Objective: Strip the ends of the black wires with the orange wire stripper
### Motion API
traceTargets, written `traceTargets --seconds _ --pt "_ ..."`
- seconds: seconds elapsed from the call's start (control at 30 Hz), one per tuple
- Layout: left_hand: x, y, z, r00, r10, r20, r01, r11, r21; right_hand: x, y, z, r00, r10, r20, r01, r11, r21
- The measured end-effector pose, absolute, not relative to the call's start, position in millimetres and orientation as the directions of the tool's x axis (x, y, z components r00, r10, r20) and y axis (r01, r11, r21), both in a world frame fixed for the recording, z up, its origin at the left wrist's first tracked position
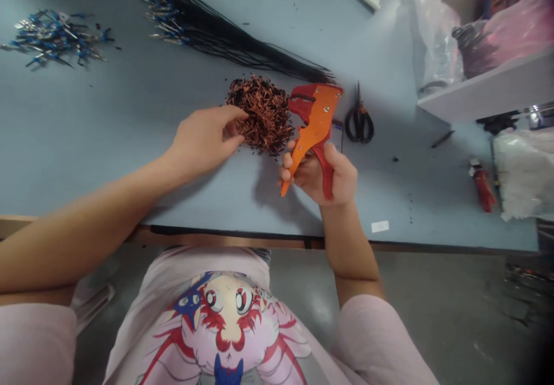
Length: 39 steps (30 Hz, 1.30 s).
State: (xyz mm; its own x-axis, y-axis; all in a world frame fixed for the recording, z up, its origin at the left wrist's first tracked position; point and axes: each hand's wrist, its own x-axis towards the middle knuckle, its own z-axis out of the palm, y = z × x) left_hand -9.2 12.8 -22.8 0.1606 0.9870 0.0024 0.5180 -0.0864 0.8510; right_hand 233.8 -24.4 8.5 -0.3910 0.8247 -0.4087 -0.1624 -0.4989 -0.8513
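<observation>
Containers first: at 1 to 2 o'clock a white shelf (489, 88) holds a pink plastic bag (515, 27) and a dark coil of wire inside clear wrapping (471, 50). A clear plastic bag (437, 38) stands just left of them, and a white bag (526, 174) sits at 3 o'clock, contents not readable.

The left hand (201, 142) is relaxed and half-open, not clenched, with its fingertips (238, 116) touching the left edge of a loose pile of copper-coloured wire scraps (262, 115) at center. The right hand (318, 174) is clenched around the red handles of an orange self-adjusting wire stripper (318, 122), jaw end at about 12 o'clock, just right of the pile.

On the blue workbench (86, 113): a fanned bundle of black wires with blue terminals (225, 38) at 12 o'clock, a heap of blue terminals (54, 38) at 10 o'clock, black-handled scissors (359, 120) just right of the stripper, and a red bottle (482, 186) at 3 o'clock. Open bench lies left of the left forearm; the near bench edge (229, 232) runs just below both hands.
</observation>
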Motion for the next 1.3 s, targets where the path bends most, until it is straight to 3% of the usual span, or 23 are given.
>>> traceTargets --seconds 0.1,0.23,0.4,0.5,0.67,0.97,1.3 --pt "-14 18 -21 0.146 0.989 -0.015 0.420 -0.048 0.906 234 -28 7 -0.389 0.853 -0.348 -0.177 -0.440 -0.881" --pt "-17 24 -18 -0.004 1.000 0.004 0.239 -0.003 0.971 235 -33 2 -0.370 0.889 -0.271 -0.212 -0.364 -0.907" --pt "-13 26 -16 -0.196 0.976 0.092 0.029 -0.088 0.996 235 -36 0 -0.504 0.791 -0.345 -0.091 -0.446 -0.890" --pt "-10 25 -17 -0.168 0.983 0.080 -0.042 -0.088 0.995 232 -39 1 -0.496 0.792 -0.357 0.005 -0.408 -0.913" --pt "-12 29 -22 -0.137 0.987 0.079 -0.067 -0.089 0.994 233 -42 5 -0.366 0.902 -0.227 0.066 -0.218 -0.974" --pt "-11 26 -22 -0.021 0.988 0.152 -0.081 -0.153 0.985 239 -40 2 -0.373 0.868 -0.328 -0.015 -0.359 -0.933" --pt "-13 24 -28 0.120 0.967 0.223 -0.017 -0.223 0.975 235 -44 4 -0.470 0.829 -0.303 -0.134 -0.406 -0.904"
